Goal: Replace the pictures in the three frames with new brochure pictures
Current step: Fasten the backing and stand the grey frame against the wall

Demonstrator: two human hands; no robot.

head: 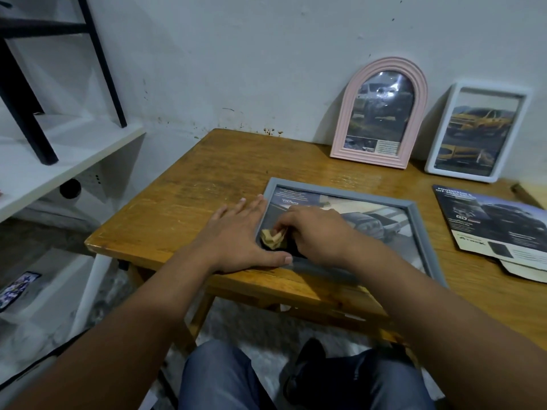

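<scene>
**Wiping the grey frame's glass**

Wooden table [207, 173] against a stained wall. My left hand [236, 232], spread flat, pins the grey frame [420, 226] at nine o'clock so it can't slide; my right hand [310, 229] pinches a crumpled tissue [272, 238] on the glass. Pink frame [381, 110], white frame [476, 131] and brochure [497, 223] wait at two o'clock.

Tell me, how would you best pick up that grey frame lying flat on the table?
Take the grey frame by its near edge, coming from the table's front. It lies flat with that edge at the front lip of the table, so fingers can probably slip beneath there. The left hand already presses its left rail, and the right hand holds a crumpled wad on the glass.
</scene>
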